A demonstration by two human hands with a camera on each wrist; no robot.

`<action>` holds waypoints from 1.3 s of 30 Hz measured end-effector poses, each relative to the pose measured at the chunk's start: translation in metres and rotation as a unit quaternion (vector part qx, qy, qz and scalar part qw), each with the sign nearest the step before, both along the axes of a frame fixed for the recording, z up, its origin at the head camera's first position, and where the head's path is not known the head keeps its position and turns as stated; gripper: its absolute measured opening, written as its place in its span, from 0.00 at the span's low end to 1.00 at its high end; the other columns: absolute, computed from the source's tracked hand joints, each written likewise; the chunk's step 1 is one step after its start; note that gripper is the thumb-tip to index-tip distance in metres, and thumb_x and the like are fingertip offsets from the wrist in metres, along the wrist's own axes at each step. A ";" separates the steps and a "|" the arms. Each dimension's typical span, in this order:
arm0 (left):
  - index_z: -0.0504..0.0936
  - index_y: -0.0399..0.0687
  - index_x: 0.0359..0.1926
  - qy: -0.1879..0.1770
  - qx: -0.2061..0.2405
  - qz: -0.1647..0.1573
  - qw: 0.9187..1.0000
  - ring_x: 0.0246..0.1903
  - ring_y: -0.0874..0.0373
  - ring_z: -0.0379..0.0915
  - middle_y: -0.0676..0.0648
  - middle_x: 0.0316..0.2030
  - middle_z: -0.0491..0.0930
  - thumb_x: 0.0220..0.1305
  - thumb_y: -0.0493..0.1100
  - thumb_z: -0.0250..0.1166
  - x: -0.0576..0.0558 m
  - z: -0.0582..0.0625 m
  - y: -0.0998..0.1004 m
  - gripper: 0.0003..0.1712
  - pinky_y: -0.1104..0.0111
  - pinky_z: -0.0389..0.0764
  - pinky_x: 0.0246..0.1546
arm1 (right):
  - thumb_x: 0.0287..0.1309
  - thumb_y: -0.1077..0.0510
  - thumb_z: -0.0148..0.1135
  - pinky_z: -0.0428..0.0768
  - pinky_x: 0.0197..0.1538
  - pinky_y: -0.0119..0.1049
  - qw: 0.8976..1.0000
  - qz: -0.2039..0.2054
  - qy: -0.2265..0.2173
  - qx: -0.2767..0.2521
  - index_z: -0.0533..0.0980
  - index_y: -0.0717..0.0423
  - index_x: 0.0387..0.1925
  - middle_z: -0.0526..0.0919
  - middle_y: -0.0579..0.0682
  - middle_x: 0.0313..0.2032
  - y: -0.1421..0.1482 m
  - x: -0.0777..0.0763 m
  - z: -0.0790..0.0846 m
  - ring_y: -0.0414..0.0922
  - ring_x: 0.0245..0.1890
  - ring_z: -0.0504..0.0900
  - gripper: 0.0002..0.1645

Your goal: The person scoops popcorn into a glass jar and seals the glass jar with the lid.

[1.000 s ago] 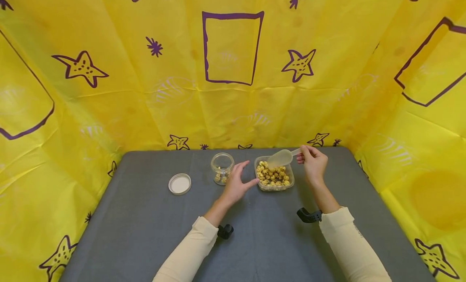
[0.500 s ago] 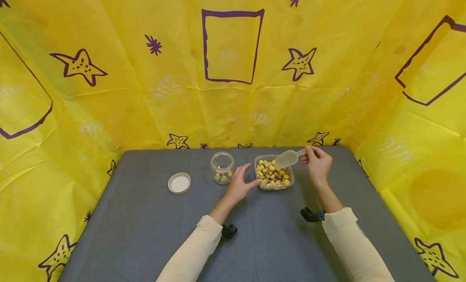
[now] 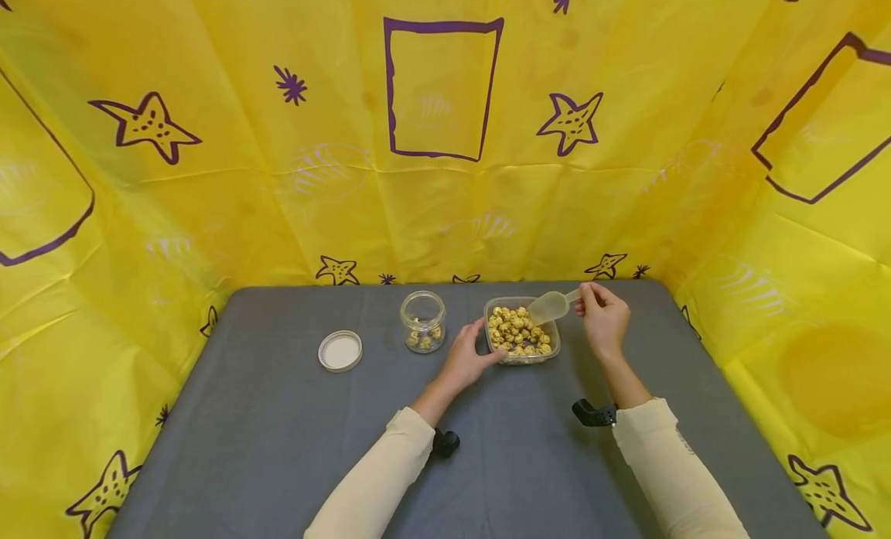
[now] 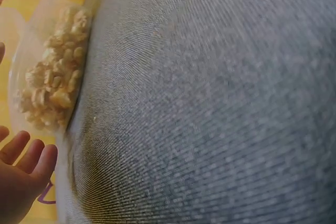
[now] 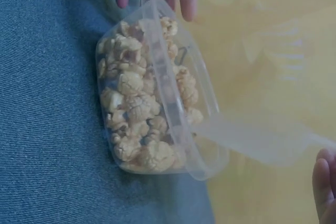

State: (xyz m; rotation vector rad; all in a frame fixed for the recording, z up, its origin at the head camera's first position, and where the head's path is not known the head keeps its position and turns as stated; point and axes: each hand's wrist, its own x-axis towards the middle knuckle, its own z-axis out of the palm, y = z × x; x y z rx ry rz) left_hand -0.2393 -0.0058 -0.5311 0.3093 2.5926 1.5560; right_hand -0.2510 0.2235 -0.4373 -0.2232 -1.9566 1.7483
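A clear plastic container (image 3: 549, 356) holding popcorn (image 3: 518, 330) stands toward the back of the table, right of centre. My right hand (image 3: 604, 319) pinches the handle of a translucent scoop (image 3: 549, 306). The scoop's bowl dips over the container's right back side, its tip at the popcorn. At the container's left side is my left hand (image 3: 468, 356), thumb and fingers spread, fingertips right at the wall. In the left wrist view its fingers (image 4: 44, 163) are extended beside the popcorn container. The right wrist view shows the scoop's edge inside the container's rim (image 5: 168, 82).
Left of the container stands an uncapped clear jar (image 3: 422, 311) with some popcorn at its bottom. A round lid with a white inside (image 3: 340, 352) lies further left on the grey table (image 3: 278, 446). A yellow patterned curtain (image 3: 445, 214) encloses the back and sides.
My left hand has moved right, from beside the jar to the container's left side. The scoop has shifted right from over the container's middle, still in my right hand.
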 end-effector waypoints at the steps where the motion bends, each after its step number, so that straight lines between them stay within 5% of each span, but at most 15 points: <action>1: 0.59 0.45 0.73 0.001 -0.004 -0.002 1.000 0.66 0.42 0.64 0.37 0.67 0.65 0.61 0.51 0.69 0.000 0.000 0.001 0.45 0.48 0.68 0.64 | 0.63 0.66 0.60 0.78 0.22 0.21 1.000 0.004 0.001 0.001 0.78 0.80 0.43 0.80 0.39 0.17 0.000 0.000 -0.001 0.30 0.15 0.77 0.16; 11: 0.58 0.46 0.74 0.001 -0.038 -0.006 0.999 0.67 0.42 0.62 0.39 0.68 0.64 0.57 0.54 0.71 -0.003 0.000 0.005 0.49 0.48 0.68 0.65 | 0.64 0.66 0.59 0.80 0.24 0.25 0.998 0.062 -0.002 0.029 0.79 0.79 0.41 0.83 0.50 0.20 -0.005 -0.001 -0.008 0.34 0.16 0.80 0.14; 23: 0.58 0.48 0.75 0.007 -0.048 -0.008 0.999 0.67 0.43 0.63 0.40 0.68 0.65 0.57 0.56 0.71 -0.001 -0.001 0.004 0.50 0.48 0.68 0.64 | 0.64 0.67 0.58 0.82 0.28 0.28 0.989 0.143 0.004 0.039 0.77 0.82 0.44 0.85 0.52 0.24 0.001 -0.002 -0.016 0.37 0.20 0.82 0.16; 32: 0.60 0.47 0.74 0.019 -0.059 -0.003 0.998 0.67 0.42 0.63 0.40 0.68 0.65 0.56 0.56 0.72 -0.002 -0.002 0.004 0.50 0.49 0.69 0.64 | 0.65 0.67 0.57 0.82 0.27 0.28 0.986 0.165 -0.004 -0.010 0.76 0.84 0.43 0.84 0.41 0.22 0.008 -0.011 -0.037 0.36 0.19 0.82 0.16; 39: 0.59 0.47 0.74 0.014 -0.047 -0.002 0.999 0.66 0.42 0.63 0.40 0.68 0.65 0.56 0.55 0.72 -0.002 -0.003 0.005 0.50 0.49 0.69 0.63 | 0.67 0.62 0.56 0.82 0.29 0.26 0.982 0.189 -0.027 0.010 0.73 0.84 0.47 0.84 0.36 0.24 0.020 -0.017 -0.047 0.32 0.22 0.82 0.22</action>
